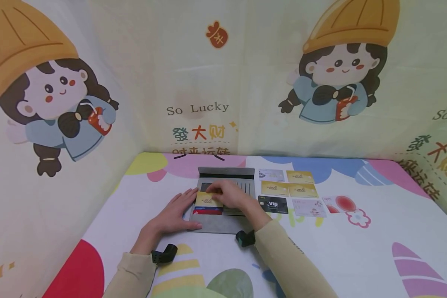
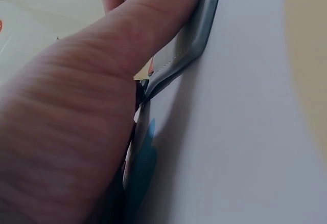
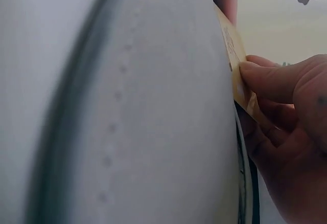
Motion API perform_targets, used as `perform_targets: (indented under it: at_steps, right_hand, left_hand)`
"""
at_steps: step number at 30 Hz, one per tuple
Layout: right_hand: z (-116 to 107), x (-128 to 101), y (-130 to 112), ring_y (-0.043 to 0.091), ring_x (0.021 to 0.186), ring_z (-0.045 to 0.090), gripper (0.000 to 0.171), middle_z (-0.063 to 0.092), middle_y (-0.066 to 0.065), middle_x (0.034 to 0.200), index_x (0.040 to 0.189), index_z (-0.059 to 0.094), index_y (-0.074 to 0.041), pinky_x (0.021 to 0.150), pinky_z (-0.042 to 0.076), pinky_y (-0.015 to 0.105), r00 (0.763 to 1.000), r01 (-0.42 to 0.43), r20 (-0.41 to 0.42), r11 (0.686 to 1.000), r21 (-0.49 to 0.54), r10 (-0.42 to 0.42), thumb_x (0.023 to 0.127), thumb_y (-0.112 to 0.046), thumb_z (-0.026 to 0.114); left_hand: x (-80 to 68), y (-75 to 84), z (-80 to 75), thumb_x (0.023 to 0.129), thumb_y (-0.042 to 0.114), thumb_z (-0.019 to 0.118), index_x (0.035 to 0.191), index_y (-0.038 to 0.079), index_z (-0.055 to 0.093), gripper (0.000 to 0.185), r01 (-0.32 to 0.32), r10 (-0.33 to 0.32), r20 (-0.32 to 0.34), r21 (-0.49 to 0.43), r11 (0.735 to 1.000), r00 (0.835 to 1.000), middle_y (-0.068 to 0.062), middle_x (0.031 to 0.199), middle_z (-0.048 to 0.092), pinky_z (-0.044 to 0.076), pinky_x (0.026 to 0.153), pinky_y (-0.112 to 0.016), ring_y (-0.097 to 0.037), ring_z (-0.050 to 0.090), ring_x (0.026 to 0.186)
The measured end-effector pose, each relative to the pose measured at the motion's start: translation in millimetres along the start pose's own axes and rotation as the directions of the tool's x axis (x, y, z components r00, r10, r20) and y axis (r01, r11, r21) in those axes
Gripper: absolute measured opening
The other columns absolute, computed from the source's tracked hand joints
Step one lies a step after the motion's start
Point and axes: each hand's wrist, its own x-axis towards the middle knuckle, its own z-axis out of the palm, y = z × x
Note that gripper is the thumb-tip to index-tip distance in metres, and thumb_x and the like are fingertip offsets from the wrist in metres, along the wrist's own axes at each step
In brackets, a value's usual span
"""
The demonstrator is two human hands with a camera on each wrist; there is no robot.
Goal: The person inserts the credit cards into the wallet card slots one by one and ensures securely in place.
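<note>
A grey card wallet (image 1: 214,224) lies unfolded on the table, with slots on its inner face. My left hand (image 1: 176,212) rests on its left edge, fingers extended and thumb along the lower part; the left wrist view shows that thumb (image 2: 148,24) against the wallet's rim. Over the left-side slots, my right hand (image 1: 229,194) holds a gold card (image 1: 205,199) by its edge. In the right wrist view the thumb and fingers pinch the gold card (image 3: 236,63). Below the card, a blue and red strip of another card (image 1: 207,210) shows in a slot.
Right of the wallet lie several cards in rows: a silver card (image 1: 271,175), gold cards (image 1: 300,177), a black Vip card (image 1: 273,204), a pale flowered card (image 1: 309,207) and a red-patterned card (image 1: 339,204). A printed cloth backdrop (image 1: 260,124) rises behind the table.
</note>
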Motion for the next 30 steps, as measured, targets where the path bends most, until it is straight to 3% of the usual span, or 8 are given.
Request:
perform_targets:
  at_steps: [11, 21, 30]
  right_hand:
    - [0.0, 1.0, -1.8, 0.018, 0.099, 0.058, 0.025, 0.068, 0.002, 0.113, 0.123, 0.072, -0.01, 0.099, 0.049, 0.037, 1.0, -0.015, 0.024, 1.0, -0.012, 0.015, 0.099, -0.006, 0.064]
    - [0.1, -0.8, -3.1, 0.017, 0.096, 0.059, 0.024, 0.068, 0.001, 0.111, 0.121, 0.073, -0.01, 0.091, 0.052, 0.035, 0.999, -0.025, 0.044, 0.999, 0.022, 0.024, 0.099, -0.007, 0.065]
    - [2.7, -2.6, -1.2, 0.015, 0.098, 0.058, 0.023, 0.067, -0.002, 0.111, 0.119, 0.075, -0.012, 0.092, 0.052, 0.032, 0.996, 0.018, 0.086, 1.0, 0.013, -0.019, 0.098, -0.008, 0.066]
  left_hand:
    - [-0.1, 0.2, -0.1, 0.079, 0.058, 0.078, 0.16, 0.008, 0.028, 0.107, -0.005, 0.005, -0.004, -0.004, 1.0, 1.0, -0.009, 0.166, 0.024, 0.008, 0.122, -0.052, -0.03, 0.015, 0.153]
    - [-0.4, 0.3, -0.2, 0.078, 0.059, 0.078, 0.16, 0.008, 0.027, 0.11, 0.008, -0.008, -0.006, 0.002, 1.0, 1.0, -0.01, 0.165, 0.024, 0.007, 0.122, -0.052, -0.03, 0.015, 0.153]
    - [-0.6, 0.7, -0.5, 0.078, 0.059, 0.078, 0.16, 0.01, 0.027, 0.109, 0.013, -0.013, 0.002, 0.0, 1.0, 1.0, -0.007, 0.166, 0.023, 0.006, 0.122, -0.051, -0.028, 0.014, 0.153]
